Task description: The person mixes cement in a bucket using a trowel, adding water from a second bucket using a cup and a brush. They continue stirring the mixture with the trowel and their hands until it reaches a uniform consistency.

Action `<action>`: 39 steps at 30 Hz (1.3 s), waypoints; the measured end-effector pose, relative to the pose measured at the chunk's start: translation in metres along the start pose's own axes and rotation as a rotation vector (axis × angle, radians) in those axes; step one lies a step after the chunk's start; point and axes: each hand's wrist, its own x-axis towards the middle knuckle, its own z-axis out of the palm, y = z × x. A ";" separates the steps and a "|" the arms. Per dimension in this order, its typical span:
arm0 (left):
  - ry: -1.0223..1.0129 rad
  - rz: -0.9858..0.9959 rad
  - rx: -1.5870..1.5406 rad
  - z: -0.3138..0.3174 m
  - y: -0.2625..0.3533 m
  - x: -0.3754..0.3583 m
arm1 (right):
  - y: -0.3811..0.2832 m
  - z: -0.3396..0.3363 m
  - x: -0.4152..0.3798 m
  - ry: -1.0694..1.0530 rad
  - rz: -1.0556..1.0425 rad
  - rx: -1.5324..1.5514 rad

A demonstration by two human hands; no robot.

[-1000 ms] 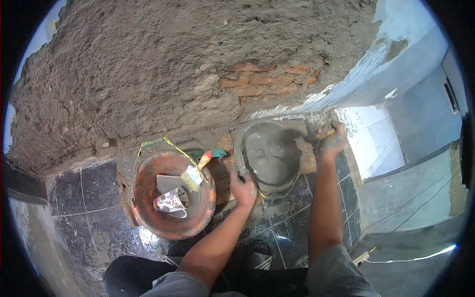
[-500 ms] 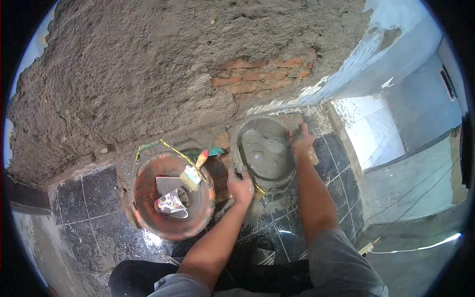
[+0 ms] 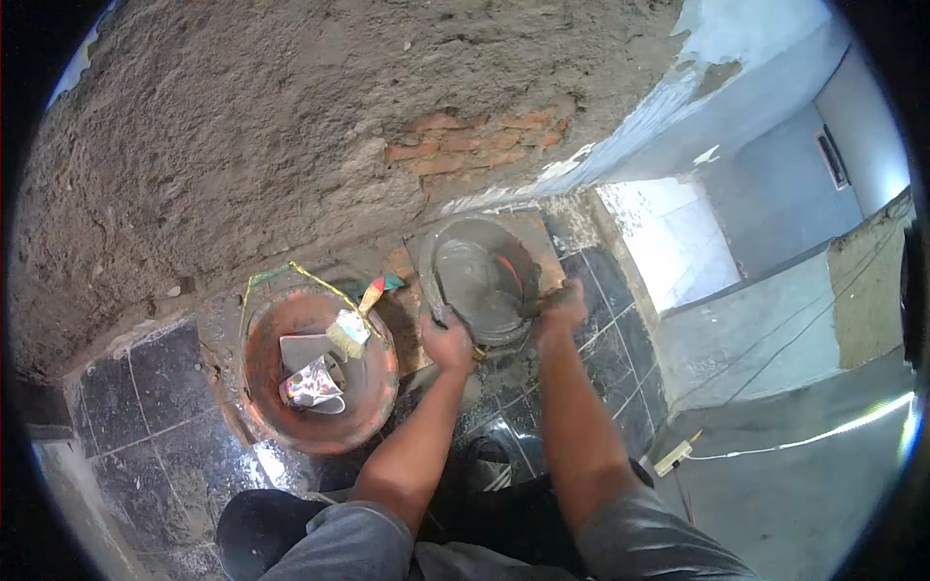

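A round bucket (image 3: 438, 254) of wet grey mortar (image 3: 475, 276) stands before me on a board near the wall. My left hand (image 3: 446, 341) is closed on its near left rim, thumb on top. At the near right rim is my right hand (image 3: 562, 306), closed there with its fingers partly hidden. A red-orange streak shows on the bucket's inner right side. Left of my left hand is a larger orange basin (image 3: 373, 402), holding a patterned cup (image 3: 312, 382) and a pale flat piece. A brush (image 3: 351, 329) with a red-tipped handle lies across its rim.
The rough, plastered wall (image 3: 232, 145) rises just beyond the bucket, with exposed bricks (image 3: 470, 145). Dark wet tiles (image 3: 160, 387) cover the floor. A wooden board (image 3: 538, 237) lies under the bucket. A power strip (image 3: 672, 458) with a cable is at the right.
My right hand has come down from the bucket's right side to its near right rim. The mortar has shifted, and a red-orange streak now shows inside. The view has turned slightly.
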 end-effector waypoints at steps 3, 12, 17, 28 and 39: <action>0.041 0.064 -0.124 0.001 -0.001 -0.001 | 0.010 0.028 -0.023 0.077 0.026 0.146; -0.076 0.067 -0.024 -0.015 -0.006 0.014 | -0.014 0.115 -0.008 -0.260 -0.307 0.188; -0.139 0.140 -0.062 -0.019 -0.005 0.017 | 0.036 0.118 0.098 -0.379 -0.407 -0.037; -0.158 0.123 -0.116 -0.010 -0.001 0.007 | 0.098 0.054 0.156 -0.801 0.259 0.176; -0.193 0.150 -0.123 -0.010 -0.013 0.013 | 0.037 0.171 0.040 -1.362 0.172 -0.712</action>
